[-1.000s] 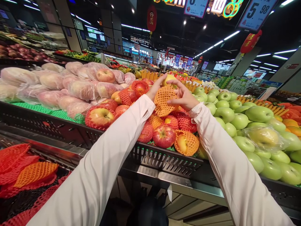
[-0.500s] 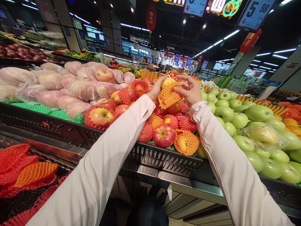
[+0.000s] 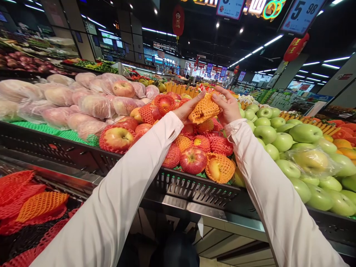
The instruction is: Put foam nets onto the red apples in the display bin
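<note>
Above the apple display, both my hands are at one fruit, which looks like an apple, in an orange foam net (image 3: pixel 204 110). My left hand (image 3: pixel 188 108) holds it from the left, its fingers along the side. On the right, my right hand (image 3: pixel 229 106) grips the net's upper edge between thumb and fingers. The net now covers most of the fruit's surface facing me. Just below lie a bare red apple (image 3: pixel 193 160), an apple in an orange net (image 3: pixel 220 168) and several apples in red nets (image 3: pixel 221 145).
Green apples (image 3: pixel 266 134) are piled to the right, and plastic-wrapped fruit (image 3: pixel 97 106) lies to the left. A black slotted crate edge (image 3: pixel 197 187) runs in front. Loose red and orange foam nets (image 3: pixel 41 205) lie at lower left. Price signs (image 3: pixel 302 16) hang overhead.
The orange net has been drawn up over the yellow top of the fruit, which showed before. My right hand has shifted slightly up and right; the left hand's fingers have straightened along the net.
</note>
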Available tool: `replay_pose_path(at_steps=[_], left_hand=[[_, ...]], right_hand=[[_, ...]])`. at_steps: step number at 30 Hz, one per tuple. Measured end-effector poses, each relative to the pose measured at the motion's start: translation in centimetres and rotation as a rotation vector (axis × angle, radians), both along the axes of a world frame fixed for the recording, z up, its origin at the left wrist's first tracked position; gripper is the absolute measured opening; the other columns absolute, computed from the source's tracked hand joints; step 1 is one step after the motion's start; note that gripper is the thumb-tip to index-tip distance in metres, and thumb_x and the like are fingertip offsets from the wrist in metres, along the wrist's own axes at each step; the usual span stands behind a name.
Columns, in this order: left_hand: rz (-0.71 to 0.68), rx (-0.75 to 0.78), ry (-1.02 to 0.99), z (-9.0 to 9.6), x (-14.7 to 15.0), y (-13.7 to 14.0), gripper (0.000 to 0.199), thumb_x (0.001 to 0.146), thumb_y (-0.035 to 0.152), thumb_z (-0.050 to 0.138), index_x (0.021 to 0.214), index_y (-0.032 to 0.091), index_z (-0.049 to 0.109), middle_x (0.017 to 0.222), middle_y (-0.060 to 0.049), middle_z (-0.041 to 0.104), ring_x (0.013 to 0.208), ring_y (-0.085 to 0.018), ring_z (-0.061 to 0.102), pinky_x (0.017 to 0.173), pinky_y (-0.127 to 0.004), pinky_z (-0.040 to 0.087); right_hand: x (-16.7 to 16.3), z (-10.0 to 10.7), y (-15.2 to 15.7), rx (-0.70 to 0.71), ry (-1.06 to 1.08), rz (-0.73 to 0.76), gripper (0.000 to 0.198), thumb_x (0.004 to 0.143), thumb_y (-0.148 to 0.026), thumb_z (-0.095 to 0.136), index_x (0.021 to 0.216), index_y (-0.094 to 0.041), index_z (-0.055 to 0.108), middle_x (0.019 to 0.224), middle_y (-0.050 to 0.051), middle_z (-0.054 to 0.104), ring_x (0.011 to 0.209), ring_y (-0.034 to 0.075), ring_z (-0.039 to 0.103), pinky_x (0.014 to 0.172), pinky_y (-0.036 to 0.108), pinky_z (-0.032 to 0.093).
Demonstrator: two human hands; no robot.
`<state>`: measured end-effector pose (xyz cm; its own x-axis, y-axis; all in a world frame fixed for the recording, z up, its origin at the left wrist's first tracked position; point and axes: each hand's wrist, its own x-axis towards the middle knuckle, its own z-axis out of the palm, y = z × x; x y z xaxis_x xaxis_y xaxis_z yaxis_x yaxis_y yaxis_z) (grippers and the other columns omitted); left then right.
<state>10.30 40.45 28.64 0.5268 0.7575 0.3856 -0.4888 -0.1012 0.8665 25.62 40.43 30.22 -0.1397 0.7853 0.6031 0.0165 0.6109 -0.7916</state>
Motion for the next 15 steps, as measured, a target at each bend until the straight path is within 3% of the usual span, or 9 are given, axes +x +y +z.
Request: replay_pose_path(at_steps=[8, 15], left_hand=[[0.026, -0.005, 0.123, -1.02, -0.67, 1.10, 0.048, 0.081, 0.056, 0.064, 0.114, 0.021, 0.067, 0.098, -0.008, 0.076, 0.101, -0.026, 0.071, 0.089, -0.035, 0.055], [0.121, -0.047, 0.074, -0.82, -0.57, 0.83, 0.044, 0.080, 0.059, 0.062, 0.105, 0.023, 0.067, 0.082, -0.006, 0.073, 0.091, -0.028, 0.072, 0.076, -0.037, 0.057]], right_hand=[[0.14, -0.14, 0.14, -0.002, 0.022, 0.012, 0.079, 0.059, -0.066, 0.081, 0.123, -0.029, 0.057, 0.110, 0.006, 0.071, 0.109, 0.028, 0.067, 0.092, 0.049, 0.057], [0.15, 0.20, -0.23, -0.017, -0.035, 0.017, 0.070, 0.062, -0.068, 0.077, 0.117, -0.029, 0.059, 0.110, 0.007, 0.071, 0.111, 0.029, 0.067, 0.089, 0.048, 0.059]])
